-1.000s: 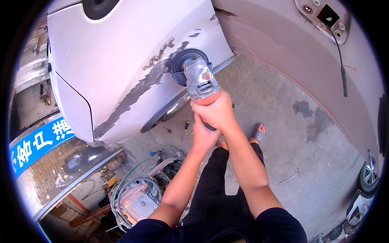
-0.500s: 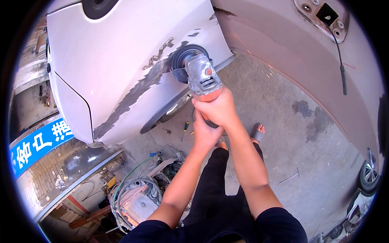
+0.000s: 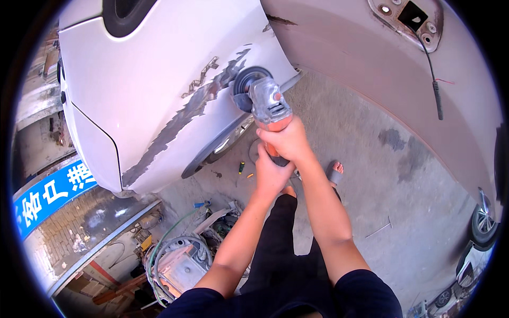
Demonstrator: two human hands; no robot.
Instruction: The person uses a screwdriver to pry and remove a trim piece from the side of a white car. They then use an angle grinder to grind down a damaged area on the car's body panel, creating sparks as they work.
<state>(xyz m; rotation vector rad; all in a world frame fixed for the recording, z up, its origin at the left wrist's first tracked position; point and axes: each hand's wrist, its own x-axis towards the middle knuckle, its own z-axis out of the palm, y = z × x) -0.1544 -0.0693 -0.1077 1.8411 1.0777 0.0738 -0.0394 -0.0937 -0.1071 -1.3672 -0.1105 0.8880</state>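
Observation:
Both my hands are wrapped round an orange-and-silver angle grinder [image 3: 270, 100]. Ahead on its body is my right hand [image 3: 290, 140], closed just behind the metal head. My left hand [image 3: 272, 170] is closed round the rear end of the grinder, nearer to me. Its dark round disc [image 3: 250, 80] lies against or just over the white car panel [image 3: 159, 63], above the wheel arch; contact cannot be made out. Beside the disc, a jagged grey stripe of stripped paint [image 3: 180, 119] runs down to the lower left, with a smaller scraped patch [image 3: 200, 77] above it.
A large pale car panel [image 3: 344, 47] curves along the right, with a cable [image 3: 436, 95] dangling from it. A wheel [image 3: 228, 146] sits under the white panel. On the concrete lie a screwdriver [image 3: 242, 167] and a thin rod [image 3: 379, 228]. Hoses [image 3: 180, 244] and machinery crowd the lower left.
The grinder has shifted slightly right and down, off the stripe's upper part, baring more of it. Sparks seen at the right earlier no longer show. Both hands keep their hold; the view has shifted slightly.

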